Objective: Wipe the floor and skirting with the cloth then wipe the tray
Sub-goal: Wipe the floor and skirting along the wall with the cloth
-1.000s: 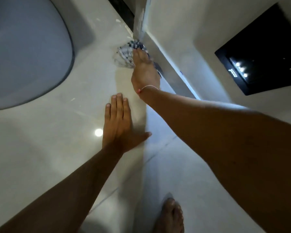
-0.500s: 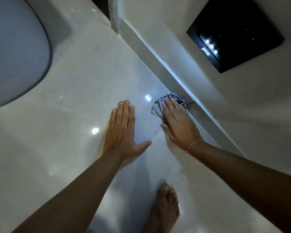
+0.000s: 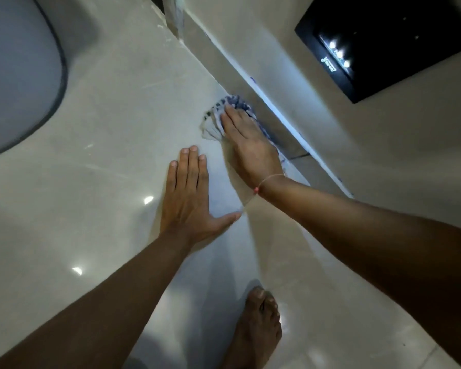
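Observation:
A blue-and-white checked cloth [image 3: 215,119] lies on the glossy pale floor [image 3: 123,123], pressed flat under my right hand [image 3: 246,145] right where the floor meets the grey skirting [image 3: 274,121]. Part of the cloth is hidden beneath the palm. My left hand [image 3: 190,198] rests flat on the floor with fingers together and thumb spread, a little nearer to me and left of the cloth, holding nothing. No tray is in view.
A large rounded grey object [image 3: 16,70] with a dark rim takes up the far left. A black panel [image 3: 383,41] with small lights is set in the wall at upper right. A bare foot [image 3: 258,328] stands on the floor near the bottom.
My right hand pulled the cloth back along the skirting from the far corner toward me, then pushed it a little forward again. My left hand stayed planted on the floor.

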